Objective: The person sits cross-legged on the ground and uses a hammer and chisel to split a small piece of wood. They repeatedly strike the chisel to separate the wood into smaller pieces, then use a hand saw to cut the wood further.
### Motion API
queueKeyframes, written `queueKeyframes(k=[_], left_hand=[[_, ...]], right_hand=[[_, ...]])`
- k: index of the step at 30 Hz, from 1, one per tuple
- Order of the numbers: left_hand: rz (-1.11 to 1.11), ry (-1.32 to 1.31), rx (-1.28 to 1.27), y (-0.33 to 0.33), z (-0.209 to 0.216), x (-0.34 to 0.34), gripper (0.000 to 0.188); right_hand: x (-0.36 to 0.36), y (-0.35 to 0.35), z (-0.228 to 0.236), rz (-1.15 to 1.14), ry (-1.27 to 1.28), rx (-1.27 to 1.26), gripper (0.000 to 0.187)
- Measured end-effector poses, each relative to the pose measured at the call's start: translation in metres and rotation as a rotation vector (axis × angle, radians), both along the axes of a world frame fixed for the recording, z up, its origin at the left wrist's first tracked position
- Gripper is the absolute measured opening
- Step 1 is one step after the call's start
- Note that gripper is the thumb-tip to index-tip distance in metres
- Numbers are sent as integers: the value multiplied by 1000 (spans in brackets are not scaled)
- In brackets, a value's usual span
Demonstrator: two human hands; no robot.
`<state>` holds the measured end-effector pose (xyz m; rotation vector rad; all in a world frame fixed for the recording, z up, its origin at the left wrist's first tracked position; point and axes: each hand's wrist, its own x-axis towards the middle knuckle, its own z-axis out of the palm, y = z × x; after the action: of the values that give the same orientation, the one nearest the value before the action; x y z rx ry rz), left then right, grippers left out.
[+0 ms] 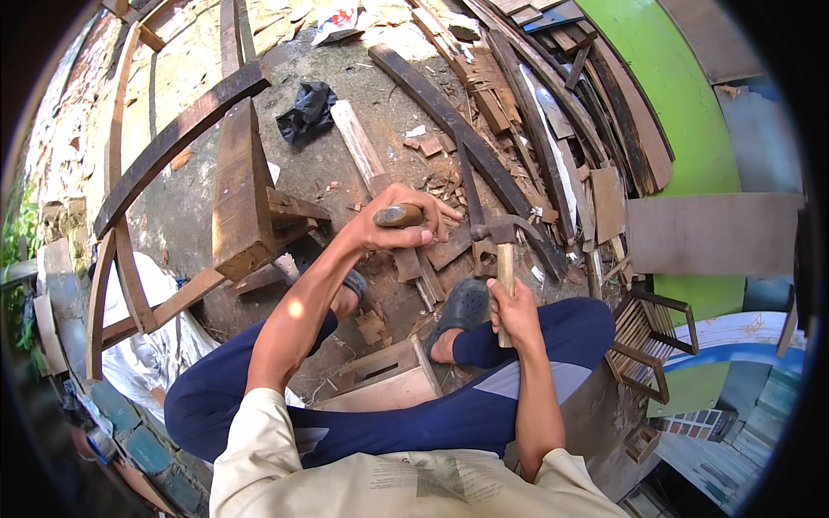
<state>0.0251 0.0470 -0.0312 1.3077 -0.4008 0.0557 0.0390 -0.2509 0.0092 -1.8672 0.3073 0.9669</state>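
Observation:
My left hand (399,220) is closed around a tool with a rounded wooden handle (397,215); its working end is hidden beneath the fingers. Gripped upright in my right hand (515,309) is a claw hammer (505,263), its dark metal head above the fist with the claw curving right. Under my left hand lie a brown piece of wood (408,264) and a long, pale-faced wooden bar (357,138) that slants away to the far left. The hammer head is apart from the left hand's tool, to its right.
A wooden box (389,390) stands between my legs. Dark beams (449,129) and scrap boards (553,112) are piled at far right, beside wood chips (440,186). A wooden frame (243,194) stands left. A black plastic bag (306,112) lies beyond my left hand.

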Motion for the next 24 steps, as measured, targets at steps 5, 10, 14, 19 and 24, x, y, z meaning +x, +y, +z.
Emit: queueKeyframes(k=[5,10,14,19,24], left_hand=[[261,-10,102,-15,-12,-2,28],[620,28,71,-43,-15,-12,28],[741,60,5,-60,-15,-13,26],[946,-45,262,-102,-6,-12,22],[1014,-100,341,-148,-3,-9,21]], right_hand=[[3,6,-12,25,31,-27,23],[-1,4,-15,29,16,-7,26],[-5,-1,-16,8,-11,-12,26],[-7,-4,-15,-5,-62,-25,23],[-10,-8,-12,-96,-85,53,26]])
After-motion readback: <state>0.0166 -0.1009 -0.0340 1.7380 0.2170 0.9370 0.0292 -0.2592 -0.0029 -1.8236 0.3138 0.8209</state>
